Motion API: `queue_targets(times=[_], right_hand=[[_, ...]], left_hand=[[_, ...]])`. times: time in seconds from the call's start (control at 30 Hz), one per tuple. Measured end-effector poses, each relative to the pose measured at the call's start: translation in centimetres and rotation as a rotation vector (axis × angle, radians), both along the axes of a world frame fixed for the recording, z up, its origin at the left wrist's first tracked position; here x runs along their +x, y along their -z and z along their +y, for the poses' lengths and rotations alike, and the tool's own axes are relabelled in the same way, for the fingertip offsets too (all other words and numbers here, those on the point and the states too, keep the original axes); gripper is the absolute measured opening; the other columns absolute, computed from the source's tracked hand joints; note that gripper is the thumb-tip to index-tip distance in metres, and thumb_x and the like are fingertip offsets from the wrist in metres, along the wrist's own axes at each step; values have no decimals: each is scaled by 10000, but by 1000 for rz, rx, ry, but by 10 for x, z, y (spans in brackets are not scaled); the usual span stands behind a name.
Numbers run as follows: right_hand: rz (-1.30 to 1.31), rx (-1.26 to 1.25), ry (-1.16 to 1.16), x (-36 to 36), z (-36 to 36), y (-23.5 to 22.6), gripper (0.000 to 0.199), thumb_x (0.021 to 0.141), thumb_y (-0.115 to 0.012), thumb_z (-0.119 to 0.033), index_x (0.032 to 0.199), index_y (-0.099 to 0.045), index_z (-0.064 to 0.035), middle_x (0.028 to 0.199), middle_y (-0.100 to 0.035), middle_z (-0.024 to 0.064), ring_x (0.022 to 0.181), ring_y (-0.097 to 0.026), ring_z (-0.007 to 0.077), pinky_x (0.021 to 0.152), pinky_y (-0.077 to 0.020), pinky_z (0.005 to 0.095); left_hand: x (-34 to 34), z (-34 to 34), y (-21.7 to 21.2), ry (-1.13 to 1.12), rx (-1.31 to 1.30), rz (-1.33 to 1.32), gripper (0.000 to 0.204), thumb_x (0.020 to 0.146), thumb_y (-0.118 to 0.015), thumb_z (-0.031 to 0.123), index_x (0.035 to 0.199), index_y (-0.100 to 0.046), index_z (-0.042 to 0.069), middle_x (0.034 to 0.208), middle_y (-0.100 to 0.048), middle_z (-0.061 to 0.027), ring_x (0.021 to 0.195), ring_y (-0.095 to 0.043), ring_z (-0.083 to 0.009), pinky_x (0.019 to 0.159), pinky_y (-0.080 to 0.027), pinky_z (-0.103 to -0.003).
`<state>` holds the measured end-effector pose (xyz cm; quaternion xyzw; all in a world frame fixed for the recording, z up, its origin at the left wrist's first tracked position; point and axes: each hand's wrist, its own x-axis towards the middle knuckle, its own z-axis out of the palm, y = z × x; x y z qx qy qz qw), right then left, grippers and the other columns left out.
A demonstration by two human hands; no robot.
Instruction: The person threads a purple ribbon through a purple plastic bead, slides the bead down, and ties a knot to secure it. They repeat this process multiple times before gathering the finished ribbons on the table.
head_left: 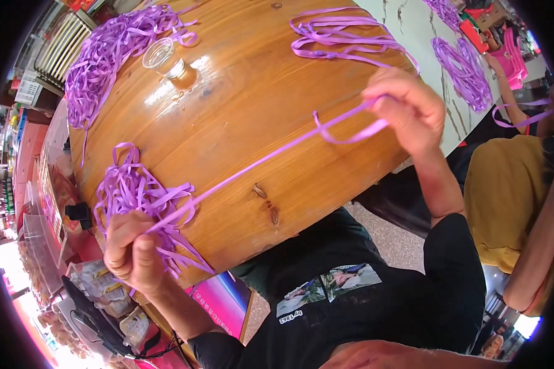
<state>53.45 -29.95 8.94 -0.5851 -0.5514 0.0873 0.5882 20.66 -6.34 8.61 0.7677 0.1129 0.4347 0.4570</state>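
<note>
A narrow purple ribbon (pixel 271 154) is stretched taut across the wooden table between my two hands. My left hand (pixel 132 249), at the lower left over the table edge, is closed with the ribbon pinched at thumb and fingers. At the right, my right hand (pixel 409 107) is raised and pinches the other end, from which a short loose tail (pixel 351 136) curls down. Close to my left hand lies a tangled heap of purple ribbon (pixel 135 184), partly hidden behind it.
A bigger ribbon pile (pixel 114 55) covers the far left, beside a clear plastic cup (pixel 160 56). Looped ribbons (pixel 345 37) lie at the far right. On an adjoining white marbled table (pixel 440 74) rests another ribbon bundle (pixel 465 74). Another person (pixel 511 190) sits at the right.
</note>
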Motion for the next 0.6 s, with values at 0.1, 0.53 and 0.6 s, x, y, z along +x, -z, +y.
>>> queue_targets(times=[0.1, 0.53, 0.6], right_hand=[[238, -5, 204, 17, -25, 11, 164, 888, -558, -15, 999, -631, 81, 905, -619, 123, 781, -564, 166, 695, -439, 297], [584, 182, 251, 89, -85, 45, 224, 936, -553, -89, 1087, -612, 67, 853, -639, 56, 807, -580, 115, 778, -445, 291], [604, 195, 253, 92, -89, 47, 230, 936, -555, -91, 1094, -605, 68, 849, -634, 54, 802, -577, 118, 779, -444, 302]], left_hand=[[-17, 16, 0, -38, 34, 20, 207, 852, -674, 189, 859, -614, -9, 737, -521, -61, 601, -440, -127, 539, -338, -258], [-73, 61, 25, -124, -444, -185, 155, 964, -548, 150, 909, -593, 12, 724, -497, -24, 624, -358, -103, 611, -316, -253], [-74, 68, 31, -145, -467, -211, 175, 973, -534, 168, 921, -590, 11, 700, -456, -11, 612, -351, -98, 610, -312, -260]])
